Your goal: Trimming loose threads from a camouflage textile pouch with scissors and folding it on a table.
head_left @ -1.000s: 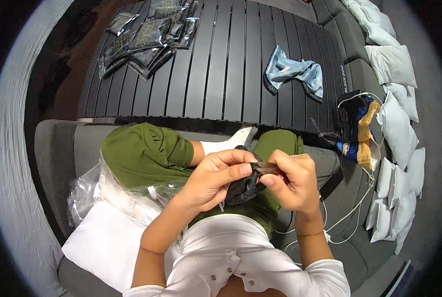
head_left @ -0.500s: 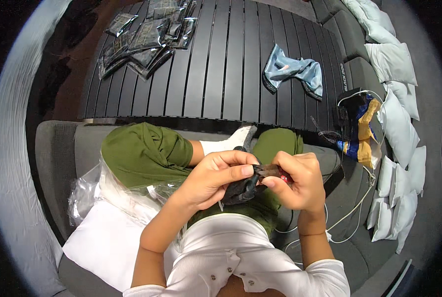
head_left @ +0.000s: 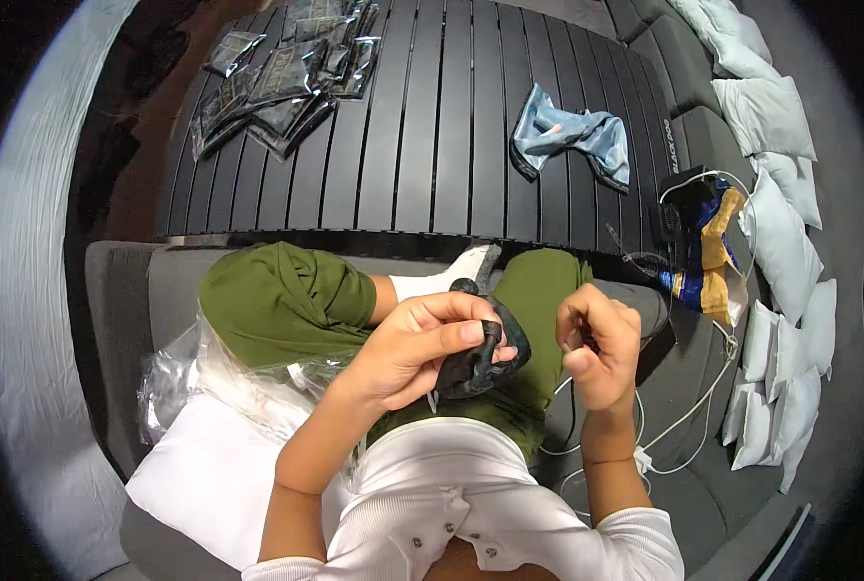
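Observation:
My left hand (head_left: 416, 351) pinches a fold of a black cloth piece (head_left: 471, 368) between thumb and fingertips, above my lap. The cloth is bunched, with a loop hanging over the fingers on its right side. To the right, apart from the cloth, my right hand (head_left: 601, 344) is raised with its fingers curled in and the thumb close to them. Something small and dark shows between those fingers, but its kind cannot be made out.
Ahead stands a black slatted table (head_left: 413, 145) with several dark flat packets (head_left: 287, 73) and a crumpled blue cloth (head_left: 568, 136). White pillows (head_left: 781, 223) line the right side. A blue and yellow bag (head_left: 718, 261) and white cables (head_left: 689, 431) lie near me. Clear plastic (head_left: 170, 382) is at left.
My right hand has come away from the black cloth toward the right, taking the small dark thing with it. My left hand still grips the cloth, which hangs more open.

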Available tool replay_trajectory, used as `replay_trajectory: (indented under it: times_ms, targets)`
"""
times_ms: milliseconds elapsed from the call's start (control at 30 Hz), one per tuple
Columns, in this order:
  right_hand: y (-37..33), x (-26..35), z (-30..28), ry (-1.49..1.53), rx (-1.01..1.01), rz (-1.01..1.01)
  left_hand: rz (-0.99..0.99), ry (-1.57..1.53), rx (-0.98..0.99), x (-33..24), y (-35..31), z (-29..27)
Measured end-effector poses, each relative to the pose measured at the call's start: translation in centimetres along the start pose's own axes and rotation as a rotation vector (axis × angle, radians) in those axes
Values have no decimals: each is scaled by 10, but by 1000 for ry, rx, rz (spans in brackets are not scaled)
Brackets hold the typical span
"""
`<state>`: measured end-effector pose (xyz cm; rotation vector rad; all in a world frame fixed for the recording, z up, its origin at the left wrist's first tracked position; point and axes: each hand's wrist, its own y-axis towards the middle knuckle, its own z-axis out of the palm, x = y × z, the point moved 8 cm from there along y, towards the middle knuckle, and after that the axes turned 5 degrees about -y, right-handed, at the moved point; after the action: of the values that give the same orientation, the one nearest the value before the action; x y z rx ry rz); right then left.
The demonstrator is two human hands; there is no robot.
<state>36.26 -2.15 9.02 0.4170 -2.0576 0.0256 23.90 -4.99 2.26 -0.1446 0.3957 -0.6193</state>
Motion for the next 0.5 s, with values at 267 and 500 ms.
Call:
replay_trajectory:
  times_ms: [267,500]
  targets:
    - [10,-72,29,328,182,315,424,344,85,-44,-10,10]
    - [4,-80,66,1047,398,477,510,578,123,-58,-31,7]
